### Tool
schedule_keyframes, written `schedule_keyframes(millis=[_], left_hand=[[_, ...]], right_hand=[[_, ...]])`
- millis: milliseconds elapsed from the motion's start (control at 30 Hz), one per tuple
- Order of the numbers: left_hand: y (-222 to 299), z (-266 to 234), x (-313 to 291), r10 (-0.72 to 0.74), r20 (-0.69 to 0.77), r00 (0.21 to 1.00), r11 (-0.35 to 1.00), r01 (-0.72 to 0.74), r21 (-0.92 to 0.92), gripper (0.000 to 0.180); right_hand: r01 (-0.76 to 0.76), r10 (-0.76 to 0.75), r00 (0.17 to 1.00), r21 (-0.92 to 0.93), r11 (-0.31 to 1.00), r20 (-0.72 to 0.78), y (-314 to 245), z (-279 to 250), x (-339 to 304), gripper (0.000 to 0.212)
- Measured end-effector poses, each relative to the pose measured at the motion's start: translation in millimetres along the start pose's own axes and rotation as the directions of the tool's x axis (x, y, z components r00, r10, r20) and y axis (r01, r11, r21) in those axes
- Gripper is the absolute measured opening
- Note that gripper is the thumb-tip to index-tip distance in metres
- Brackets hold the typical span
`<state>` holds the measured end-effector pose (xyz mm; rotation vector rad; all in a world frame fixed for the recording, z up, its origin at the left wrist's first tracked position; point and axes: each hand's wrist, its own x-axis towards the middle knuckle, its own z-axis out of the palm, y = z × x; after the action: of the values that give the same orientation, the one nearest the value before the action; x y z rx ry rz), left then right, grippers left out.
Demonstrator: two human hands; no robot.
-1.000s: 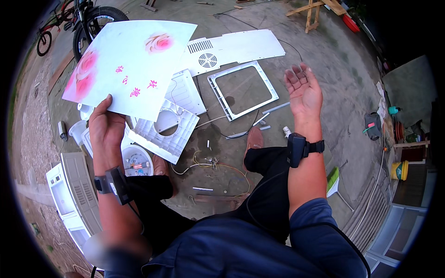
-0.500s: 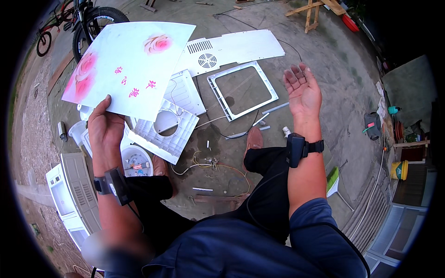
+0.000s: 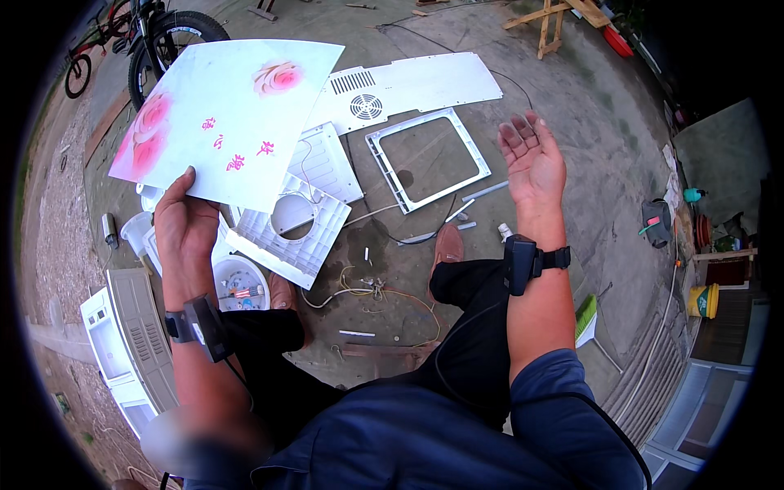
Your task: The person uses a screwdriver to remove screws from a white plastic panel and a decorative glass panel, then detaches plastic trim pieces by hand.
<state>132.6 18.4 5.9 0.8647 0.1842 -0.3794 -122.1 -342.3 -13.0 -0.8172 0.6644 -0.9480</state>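
The left hand [image 3: 186, 233] grips the near edge of a large white panel [image 3: 233, 114] printed with pink roses, thumb on top, holding it tilted above the concrete floor [image 3: 572, 106] on the left side. The right hand [image 3: 532, 159] is raised on the right, palm up, fingers spread wide and holding nothing. Beneath the panel lie white plastic appliance parts: a ribbed piece with a round hole [image 3: 290, 233], a rectangular frame [image 3: 427, 158] farther right, and a long vented cover [image 3: 408, 86] at the far side. Loose wires [image 3: 371, 290] lie near the person's shoe [image 3: 447, 247]. A bicycle wheel [image 3: 175, 33] shows far left.
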Motion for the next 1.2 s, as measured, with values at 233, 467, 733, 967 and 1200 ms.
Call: schedule_keyframes(millis=[233, 467, 733, 967, 1200], left_hand=[[1.1, -0.5, 0.3, -0.005, -0.010, 1.000, 1.000, 0.005, 0.009, 0.047], [1.7, -3.4, 3.3, -0.011, 0.027, 1.000, 1.000, 0.011, -0.008, 0.047], [4.1, -7.3, 1.3, -0.023, -0.056, 0.998, 1.000, 0.024, 0.013, 0.046], [8.0, -21.1, 2.7, -0.111, -0.098, 0.989, 0.992, 0.105, -0.066, 0.052], [19.1, -57.6, 14.4, -0.101, -0.234, 0.967, 0.993, 0.113, 0.042, 0.052]], right_hand=[[-0.003, 0.003, 1.000, 0.007, 1.000, 0.008, -0.2, 0.0, -0.5, 0.031], [-0.007, 0.007, 1.000, 0.001, 1.000, 0.009, -0.9, 1.0, 0.2, 0.031], [-0.210, 0.352, 0.918, -0.528, 0.823, 0.183, 58.5, 13.0, 3.0, 0.040], [0.172, 0.427, 0.881, -0.979, 0.113, 0.204, 183.6, -75.1, 67.0, 0.048], [0.215, 0.491, 0.861, -0.970, -0.108, 0.136, 278.4, -116.4, 61.4, 0.055]])
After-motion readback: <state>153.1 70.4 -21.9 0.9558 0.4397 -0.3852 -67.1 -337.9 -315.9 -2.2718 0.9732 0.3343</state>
